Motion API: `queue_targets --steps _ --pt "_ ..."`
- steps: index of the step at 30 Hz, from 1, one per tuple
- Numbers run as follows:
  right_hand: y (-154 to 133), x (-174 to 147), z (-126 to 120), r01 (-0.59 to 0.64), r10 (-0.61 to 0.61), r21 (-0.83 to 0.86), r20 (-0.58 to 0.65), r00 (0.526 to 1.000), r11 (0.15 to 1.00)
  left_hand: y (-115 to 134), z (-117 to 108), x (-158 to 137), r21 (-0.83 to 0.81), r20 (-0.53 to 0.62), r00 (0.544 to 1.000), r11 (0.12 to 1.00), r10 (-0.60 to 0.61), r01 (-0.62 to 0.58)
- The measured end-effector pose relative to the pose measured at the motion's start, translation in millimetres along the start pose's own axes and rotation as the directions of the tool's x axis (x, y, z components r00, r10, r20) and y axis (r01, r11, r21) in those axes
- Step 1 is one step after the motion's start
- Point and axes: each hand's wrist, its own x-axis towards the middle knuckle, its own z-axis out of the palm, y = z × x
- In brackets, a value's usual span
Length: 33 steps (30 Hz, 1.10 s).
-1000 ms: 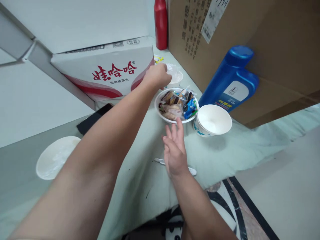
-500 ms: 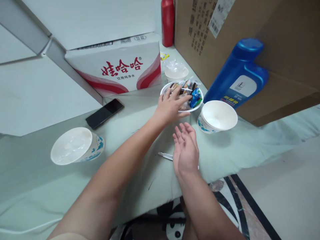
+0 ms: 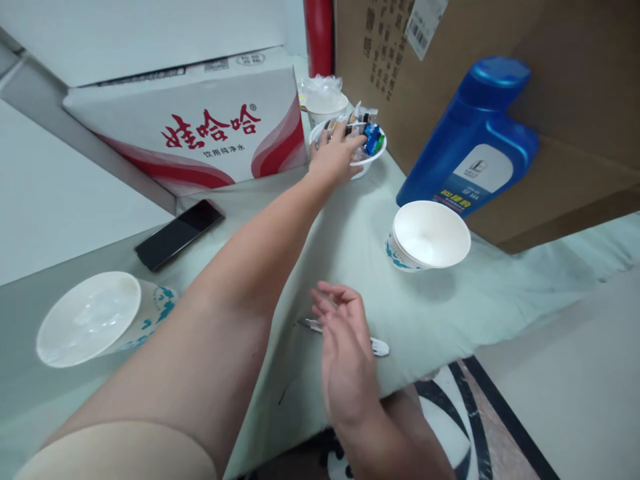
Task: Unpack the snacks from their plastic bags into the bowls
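Observation:
My left hand [image 3: 334,152] reaches to the far side of the table. Its fingers lie over the rim of a white bowl [image 3: 376,158], with the thumb low on the near outer side. Small wrapped snacks [image 3: 370,137] fill the bowl, some in clear wrappers, one in blue. Closer to me, my right hand [image 3: 347,353] hovers with nothing in it, fingers loosely bent and apart, slightly blurred. Partly hidden under it lies a slim white tool [image 3: 381,347] with a dark pointed tip, like a craft knife.
White paper cups [image 3: 431,235] stand nested at right, before a blue bottle [image 3: 470,143] and a brown carton [image 3: 575,113]. At left are a paper tub [image 3: 155,313] holding clear plastic and a phone [image 3: 180,235]. Behind are a white box [image 3: 210,133], a small cup [image 3: 327,103] and a red bottle [image 3: 319,37].
The bowl and my left hand have moved farther back, and the small cup behind has shifted back too. My right hand has drawn nearer and left. The view has also shifted.

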Motion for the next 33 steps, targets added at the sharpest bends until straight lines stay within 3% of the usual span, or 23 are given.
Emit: queue_targets --steps 4,7,10,13,18,20,22,25,27,28,29,31,33 --pt "7.3 -2.4 8.5 -0.030 0.030 0.006 0.041 0.999 1.000 10.5 -1.0 17.1 -0.014 -0.124 0.988 0.996 -0.091 0.090" --pt "5.1 1.8 13.1 -0.036 0.035 0.016 0.044 0.998 0.999 19.9 2.0 14.1 -0.049 -0.150 0.987 0.998 -0.051 0.044" --pt "4.5 4.8 14.6 -0.011 0.008 0.054 0.059 0.998 0.998 24.0 1.4 -1.8 -0.132 -0.194 0.980 0.991 -0.038 0.012" --pt "8.2 6.7 15.0 0.044 -0.049 0.059 0.082 0.995 0.997 24.8 -7.6 -33.2 -0.307 -0.231 0.961 0.948 -0.155 0.079" --pt "18.9 6.8 17.7 0.168 -0.164 -0.040 0.099 0.982 0.985 24.9 -34.8 -133.3 -0.693 -0.149 0.921 0.703 -0.359 0.162" --pt "25.9 2.6 21.2 0.197 -0.186 -0.094 0.115 0.976 0.976 19.7 -49.8 -188.0 -0.763 -0.116 0.923 0.628 -0.367 0.154" --pt "34.8 -5.8 25.7 0.201 -0.180 -0.139 0.150 0.972 0.970 9.4 -67.2 -246.8 -0.773 -0.154 0.886 0.612 -0.438 0.167" --pt "50.6 -24.3 31.8 0.214 -0.149 -0.244 0.259 0.954 0.946 -13.5 -93.6 -331.5 -0.658 -0.345 0.759 0.719 -0.553 0.225" --pt "61.6 -36.0 34.4 0.268 -0.132 -0.350 0.366 0.921 0.898 -32.0 -107.7 -376.6 -0.465 -0.564 0.587 0.811 -0.581 0.356" --pt "67.1 -40.5 35.4 0.304 -0.126 -0.397 0.415 0.901 0.866 -41.9 -112.8 -394.0 -0.405 -0.635 0.492 0.799 -0.596 0.445" --pt "72.5 -43.9 36.3 0.336 -0.117 -0.435 0.457 0.882 0.835 -52.1 -116.4 -407.8 -0.365 -0.652 0.458 0.779 -0.605 0.510" --pt "83.0 -47.3 38.6 0.375 -0.097 -0.484 0.506 0.857 0.790 -72.7 -118.5 -426.6 -0.337 -0.595 0.481 0.743 -0.644 0.578" --pt "93.0 -47.8 42.0 0.385 -0.075 -0.511 0.526 0.847 0.769 -90.9 -114.6 -437.5 -0.343 -0.466 0.572 0.733 -0.676 0.587"
